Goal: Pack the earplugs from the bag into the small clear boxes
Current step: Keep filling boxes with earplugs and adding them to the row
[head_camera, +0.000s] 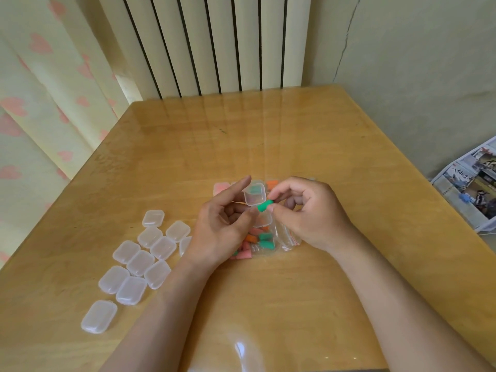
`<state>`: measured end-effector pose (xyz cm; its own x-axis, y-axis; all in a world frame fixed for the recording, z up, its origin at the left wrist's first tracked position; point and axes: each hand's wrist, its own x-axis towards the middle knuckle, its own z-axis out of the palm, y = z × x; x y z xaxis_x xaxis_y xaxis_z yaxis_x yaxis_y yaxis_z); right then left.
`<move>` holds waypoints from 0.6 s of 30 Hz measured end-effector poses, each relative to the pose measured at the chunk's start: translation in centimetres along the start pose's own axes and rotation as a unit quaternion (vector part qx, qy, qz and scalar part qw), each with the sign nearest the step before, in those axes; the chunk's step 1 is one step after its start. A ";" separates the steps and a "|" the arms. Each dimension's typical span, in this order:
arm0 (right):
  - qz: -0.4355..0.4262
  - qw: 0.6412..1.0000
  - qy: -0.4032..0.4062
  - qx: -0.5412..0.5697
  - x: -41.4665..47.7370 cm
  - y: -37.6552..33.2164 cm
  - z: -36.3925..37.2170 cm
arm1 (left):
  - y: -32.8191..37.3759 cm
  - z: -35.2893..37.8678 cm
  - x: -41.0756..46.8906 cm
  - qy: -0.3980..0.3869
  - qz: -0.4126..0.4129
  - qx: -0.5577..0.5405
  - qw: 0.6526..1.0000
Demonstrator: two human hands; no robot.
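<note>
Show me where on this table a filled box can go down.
Bare: the far half of the table, beyond the filled boxes up to the radiator; also the right side, between the right hand and the table's edge. Crowded: the empty boxes at left, the bag beside the left hand.

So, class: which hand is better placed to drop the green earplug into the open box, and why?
Right. The right hand pinches the green earplug just beside the open clear box, which the left hand holds, so it probably needs only a short move over the rim.
</note>
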<state>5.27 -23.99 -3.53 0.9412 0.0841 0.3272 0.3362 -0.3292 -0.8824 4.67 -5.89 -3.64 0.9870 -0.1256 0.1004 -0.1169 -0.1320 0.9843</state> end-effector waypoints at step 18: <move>0.052 0.997 0.017 -0.059 0.5 0.3 -1.5 | -0.5 0.1 0.3 0.030 0.025 -0.048 0.998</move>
<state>5.79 -25.43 -3.18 0.9684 0.0121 0.2489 0.2284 -0.4430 -0.8669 5.01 -5.99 -4.10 0.9854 -0.0702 0.1549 -0.1574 -0.0317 0.9870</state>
